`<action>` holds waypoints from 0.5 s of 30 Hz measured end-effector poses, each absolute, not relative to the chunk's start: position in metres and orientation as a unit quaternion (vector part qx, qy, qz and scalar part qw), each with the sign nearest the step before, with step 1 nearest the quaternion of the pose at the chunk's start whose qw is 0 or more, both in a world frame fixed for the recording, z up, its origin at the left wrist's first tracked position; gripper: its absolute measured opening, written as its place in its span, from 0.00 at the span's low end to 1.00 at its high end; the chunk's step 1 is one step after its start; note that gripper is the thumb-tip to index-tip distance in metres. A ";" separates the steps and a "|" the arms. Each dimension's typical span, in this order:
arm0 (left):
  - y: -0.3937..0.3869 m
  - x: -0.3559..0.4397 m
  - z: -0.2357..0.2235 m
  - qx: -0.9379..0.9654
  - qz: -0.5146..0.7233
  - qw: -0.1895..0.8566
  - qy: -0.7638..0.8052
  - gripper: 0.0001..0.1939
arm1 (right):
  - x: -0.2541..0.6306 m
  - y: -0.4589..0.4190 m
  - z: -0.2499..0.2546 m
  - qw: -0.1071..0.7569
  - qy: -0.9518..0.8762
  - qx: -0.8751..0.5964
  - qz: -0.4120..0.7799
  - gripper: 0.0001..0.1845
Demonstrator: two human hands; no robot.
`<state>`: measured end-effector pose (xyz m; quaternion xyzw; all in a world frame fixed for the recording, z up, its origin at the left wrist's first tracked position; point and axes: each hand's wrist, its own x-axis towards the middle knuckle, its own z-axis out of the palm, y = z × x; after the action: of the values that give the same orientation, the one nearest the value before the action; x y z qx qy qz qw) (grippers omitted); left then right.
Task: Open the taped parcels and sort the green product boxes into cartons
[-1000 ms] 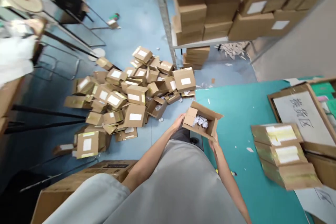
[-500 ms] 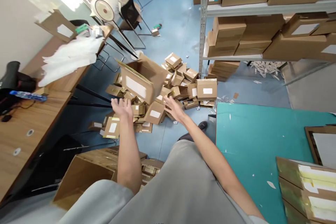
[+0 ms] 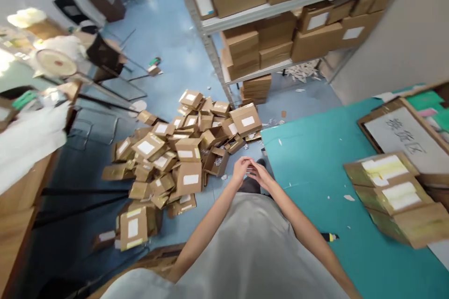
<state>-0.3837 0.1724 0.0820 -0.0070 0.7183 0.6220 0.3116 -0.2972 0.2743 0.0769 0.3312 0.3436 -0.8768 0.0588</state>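
Green table (image 3: 308,159) at right, carton pile (image 3: 189,169) on the floor at left. Left hand (image 3: 241,168) and right hand (image 3: 259,173) meet between them, fingers loosely bent, nothing visibly held (palms hidden). Looks like empty-handed standby; any next grasp needs them parted.

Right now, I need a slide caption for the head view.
Left hand and right hand close together, no box in either, between piled boxes and a green table.
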 end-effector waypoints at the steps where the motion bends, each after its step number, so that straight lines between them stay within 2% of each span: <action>1: 0.192 -0.372 0.082 0.025 0.610 0.343 0.714 0.13 | -0.283 0.284 0.074 0.021 0.321 0.351 -0.879 0.22; 7: 0.268 -0.323 0.083 0.223 0.522 0.481 0.668 0.16 | -0.203 0.323 0.067 -0.179 0.187 0.410 -0.874 0.21; 15: 0.351 -0.220 0.078 0.341 0.433 0.596 0.584 0.19 | -0.085 0.357 0.072 -0.360 0.172 0.453 -0.797 0.28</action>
<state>-0.2201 0.3509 0.0780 0.3415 0.5837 0.4334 0.5957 -0.0854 0.3566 0.0720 0.4529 0.1724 -0.7970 -0.3605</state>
